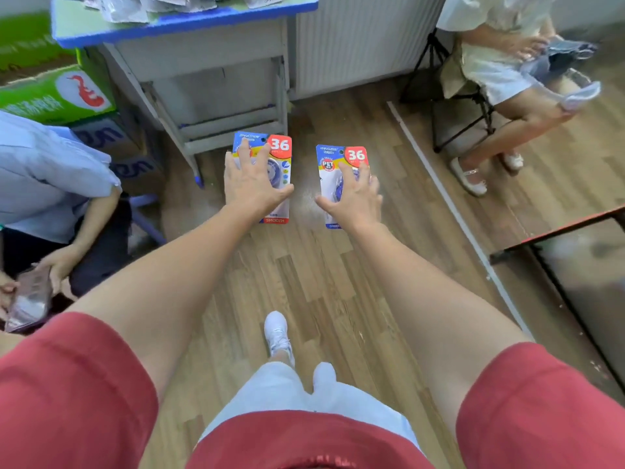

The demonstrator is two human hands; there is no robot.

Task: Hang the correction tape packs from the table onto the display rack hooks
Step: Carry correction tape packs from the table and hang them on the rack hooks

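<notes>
1. Red sleeves (77, 384) fill both bottom corners, and two bare forearms reach up to mid-frame.
2. Just left of centre, the left hand (252, 179) spreads its fingers over the face of the left correction tape pack (280, 147) with the thumb at the pack's right edge, holding it above the wooden floor (321, 282).
3. Just right of centre, the right hand (355, 194) holds the right correction tape pack (329, 164) the same way, thumb at its left edge.
4. Both packs are upright and apart, with red "36" labels at the top.
5. A blue-edged table (186, 22) stands at upper left.
</notes>
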